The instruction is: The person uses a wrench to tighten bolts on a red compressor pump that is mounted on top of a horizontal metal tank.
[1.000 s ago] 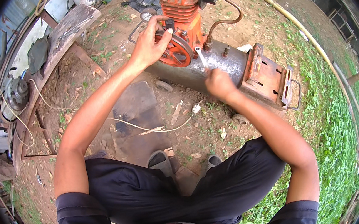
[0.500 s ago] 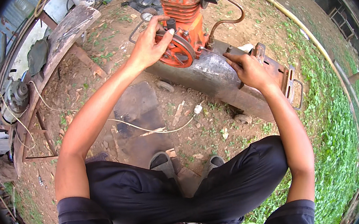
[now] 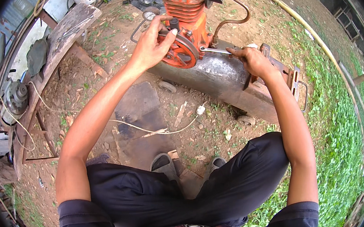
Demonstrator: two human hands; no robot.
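Note:
An orange compressor pump (image 3: 182,5) with a finned head stands on a worn grey tank (image 3: 219,71). My left hand (image 3: 153,46) is curled over the top of the orange pulley (image 3: 179,58) at the pump's front, fingers around its upper rim beside a short black cylinder (image 3: 174,24). My right hand (image 3: 256,63) holds the end of a silver wrench (image 3: 215,50), which lies nearly horizontal with its other end on a bolt right of the pulley. A pressure gauge (image 3: 149,15) shows left of my left hand, and a curved pipe (image 3: 246,11) rises behind the wrench.
A rough wooden bench (image 3: 76,18) with a metal machine (image 3: 14,100) lines the left side. A pale cable with a plug (image 3: 200,110) lies on the dirt below the tank, near a dark flat sheet (image 3: 136,102). Grass and a long yellow pipe (image 3: 302,24) are at the right.
My right hand has moved right and up, swinging the wrench from a slanted angle to nearly horizontal. My left hand has stayed on the pulley.

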